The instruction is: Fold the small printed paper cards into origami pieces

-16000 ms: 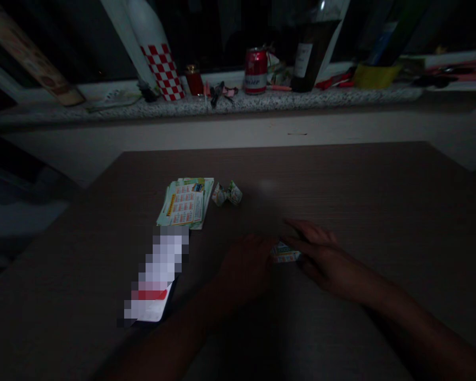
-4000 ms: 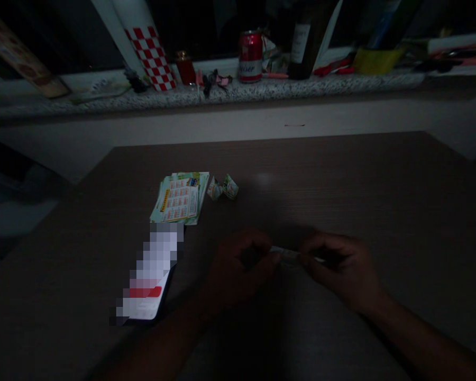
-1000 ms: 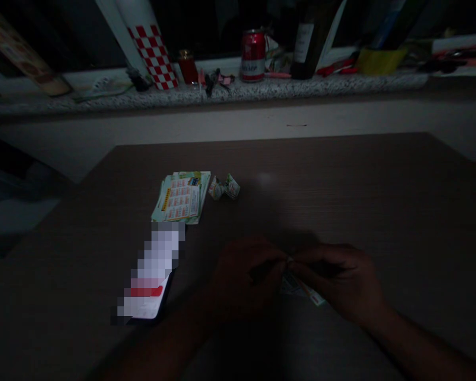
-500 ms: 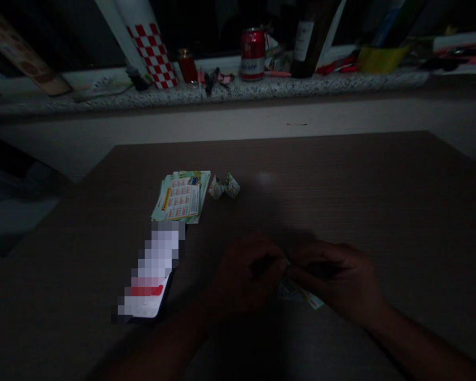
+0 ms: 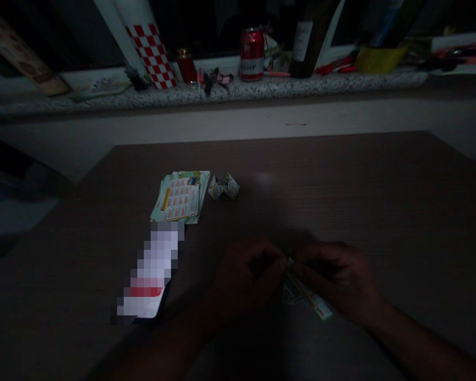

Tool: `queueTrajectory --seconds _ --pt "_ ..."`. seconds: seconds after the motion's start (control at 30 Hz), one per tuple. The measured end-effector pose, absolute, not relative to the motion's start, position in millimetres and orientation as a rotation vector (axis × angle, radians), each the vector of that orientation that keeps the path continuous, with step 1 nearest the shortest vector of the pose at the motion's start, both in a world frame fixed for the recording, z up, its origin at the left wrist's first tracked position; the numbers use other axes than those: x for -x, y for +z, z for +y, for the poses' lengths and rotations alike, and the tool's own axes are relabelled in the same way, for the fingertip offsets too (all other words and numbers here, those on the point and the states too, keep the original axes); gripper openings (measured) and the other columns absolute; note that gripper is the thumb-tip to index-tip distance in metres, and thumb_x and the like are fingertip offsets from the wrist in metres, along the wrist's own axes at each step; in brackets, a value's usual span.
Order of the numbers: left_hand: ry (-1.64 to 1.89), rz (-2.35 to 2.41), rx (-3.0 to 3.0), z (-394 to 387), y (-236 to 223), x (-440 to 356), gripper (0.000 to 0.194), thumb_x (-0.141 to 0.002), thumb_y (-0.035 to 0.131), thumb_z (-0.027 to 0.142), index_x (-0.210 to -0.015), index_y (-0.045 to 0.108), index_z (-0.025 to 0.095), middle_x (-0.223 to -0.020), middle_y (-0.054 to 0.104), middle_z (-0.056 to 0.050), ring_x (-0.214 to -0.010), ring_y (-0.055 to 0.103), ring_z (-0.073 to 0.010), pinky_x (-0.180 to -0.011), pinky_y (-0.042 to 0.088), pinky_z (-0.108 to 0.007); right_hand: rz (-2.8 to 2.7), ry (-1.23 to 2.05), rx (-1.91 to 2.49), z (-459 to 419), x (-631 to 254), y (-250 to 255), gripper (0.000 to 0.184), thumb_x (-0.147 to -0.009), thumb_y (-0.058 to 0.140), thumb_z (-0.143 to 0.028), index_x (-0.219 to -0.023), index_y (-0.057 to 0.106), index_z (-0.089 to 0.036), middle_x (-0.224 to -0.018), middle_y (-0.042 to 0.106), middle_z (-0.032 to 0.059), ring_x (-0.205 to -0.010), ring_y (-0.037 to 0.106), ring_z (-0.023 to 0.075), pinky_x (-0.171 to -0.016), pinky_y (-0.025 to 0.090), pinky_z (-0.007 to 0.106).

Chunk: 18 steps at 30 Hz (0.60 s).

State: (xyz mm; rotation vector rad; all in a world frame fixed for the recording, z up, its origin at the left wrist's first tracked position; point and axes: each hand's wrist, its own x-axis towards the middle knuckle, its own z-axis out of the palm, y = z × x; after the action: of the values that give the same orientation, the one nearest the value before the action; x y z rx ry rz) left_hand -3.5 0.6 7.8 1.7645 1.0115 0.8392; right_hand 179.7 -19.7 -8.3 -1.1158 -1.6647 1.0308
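A partly folded printed paper slip [image 5: 315,302] is pinched between my two hands near the middle of the table. My left hand [image 5: 256,272] is closed, thumb and forefinger gripping the paper's top corner. My right hand [image 5: 337,272] pinches the same corner from the other side, its fingertips almost touching the left ones. The lower part of the paper slants out beneath the fingers, with an orange stripe and a pale green end. Shadow hides much of the folds. Beyond the left hand sits a small folded-paper bow shape [image 5: 223,187], beside a stack of printed paper slips [image 5: 180,198].
A phone [image 5: 153,275] with a lit, blurred screen lies left of my left arm on the wooden table [image 5: 360,174]. Along the granite sill [image 5: 238,95] behind stand a red can [image 5: 252,55], a dark bottle [image 5: 303,47] and a red-and-white checked bottle [image 5: 153,55].
Earlier the paper lay flat under both hands, then was held up between them. Now the fingertips meet at its corner, and more of the striped strip shows below the right hand.
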Motion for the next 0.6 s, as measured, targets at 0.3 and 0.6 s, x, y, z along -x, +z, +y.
queueTrajectory --seconds 0.3,0.6 --pt "0.876 0.949 -1.832 1.6 7.9 3.8 0.008 -0.078 0.057 0.015 -0.072 0.062 0.014 -0.066 0.059 0.0 -0.061 0.053 -0.0099 -0.058 0.04 -0.021 -1.694 1.008 1.113 -20.2 -177.4 -3.6 0.012 -0.08 0.062 -0.021 -0.069 0.066 -0.016 -0.059 0.066 0.0026 -0.05 0.058 0.0122 -0.046 0.046 0.022" --pt "0.861 0.911 -1.788 4.5 8.2 3.5 0.007 -0.069 0.059 0.012 -0.064 0.063 0.014 -0.059 0.057 0.001 -0.055 0.05 -0.009 -0.053 0.036 -0.02 -1.769 1.073 1.095 -19.8 -176.5 -2.2 0.015 -0.08 0.061 -0.023 -0.068 0.063 -0.015 -0.056 0.059 0.0008 -0.046 0.05 0.0095 -0.042 0.039 0.02"
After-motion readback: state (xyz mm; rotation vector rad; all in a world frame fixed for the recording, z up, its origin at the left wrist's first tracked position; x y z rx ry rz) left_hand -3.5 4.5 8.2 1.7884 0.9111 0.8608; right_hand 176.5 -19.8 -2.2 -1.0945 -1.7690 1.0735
